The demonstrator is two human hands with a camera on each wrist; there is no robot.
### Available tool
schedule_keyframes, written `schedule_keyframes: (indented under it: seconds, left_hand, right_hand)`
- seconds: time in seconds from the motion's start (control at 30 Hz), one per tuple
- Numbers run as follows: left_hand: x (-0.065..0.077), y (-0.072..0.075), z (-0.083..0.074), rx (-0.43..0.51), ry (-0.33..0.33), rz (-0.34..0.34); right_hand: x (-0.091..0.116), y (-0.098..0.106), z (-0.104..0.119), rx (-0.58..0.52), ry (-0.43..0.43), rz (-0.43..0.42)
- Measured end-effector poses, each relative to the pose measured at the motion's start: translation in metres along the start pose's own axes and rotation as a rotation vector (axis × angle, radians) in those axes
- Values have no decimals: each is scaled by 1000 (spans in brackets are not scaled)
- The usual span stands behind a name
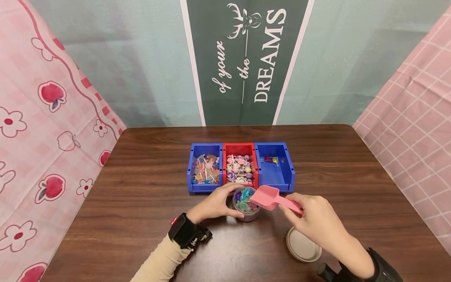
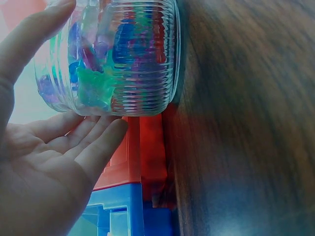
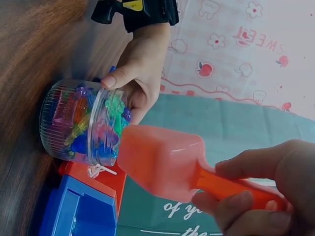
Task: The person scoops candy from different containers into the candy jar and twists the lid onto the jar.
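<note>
My left hand (image 1: 215, 203) holds a clear ribbed jar (image 1: 248, 216) on the table, thumb on one side and fingers on the other. Bright translucent pieces in blue, green, purple and other colours fill the jar up to its open mouth. In my right hand (image 1: 318, 219) is a small pink scoop (image 1: 267, 197), gripped by its handle. Its blade is tipped at the jar's rim, and the right wrist view shows the underside of the blade (image 3: 160, 162) beside the mouth. Whether anything lies in the scoop is hidden there; from the head view I see none.
Behind the jar stand three joined bins: a left blue bin (image 1: 206, 188) with loose charms, a red bin (image 1: 239, 149) with lollipop-like pieces, and a right blue bin (image 1: 276, 178) with a few pieces at its back. A round pale lid (image 1: 303, 246) lies near my right forearm.
</note>
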State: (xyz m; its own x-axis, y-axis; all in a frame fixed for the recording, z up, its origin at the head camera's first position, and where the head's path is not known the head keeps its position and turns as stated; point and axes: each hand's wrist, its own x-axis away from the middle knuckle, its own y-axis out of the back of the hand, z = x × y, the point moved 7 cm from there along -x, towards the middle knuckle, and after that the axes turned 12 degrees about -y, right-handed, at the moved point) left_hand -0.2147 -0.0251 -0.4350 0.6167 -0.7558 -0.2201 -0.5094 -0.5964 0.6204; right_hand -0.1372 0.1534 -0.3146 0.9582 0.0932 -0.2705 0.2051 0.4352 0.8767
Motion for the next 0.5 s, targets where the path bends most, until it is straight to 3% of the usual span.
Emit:
schedule_keyframes:
  seconds: [0.13,0.23,0.5]
  left_hand:
    - [0,0,-1,1,-9,-3]
    - [0,0,-1,3,-13,-4]
    - [0,0,0,-10,-12,-9]
  right_hand:
    - [1,3,-3,33,-12,11]
    - [-1,9,-8,34,-6,-37]
    - [-20,6,-38,-11,-81,-70]
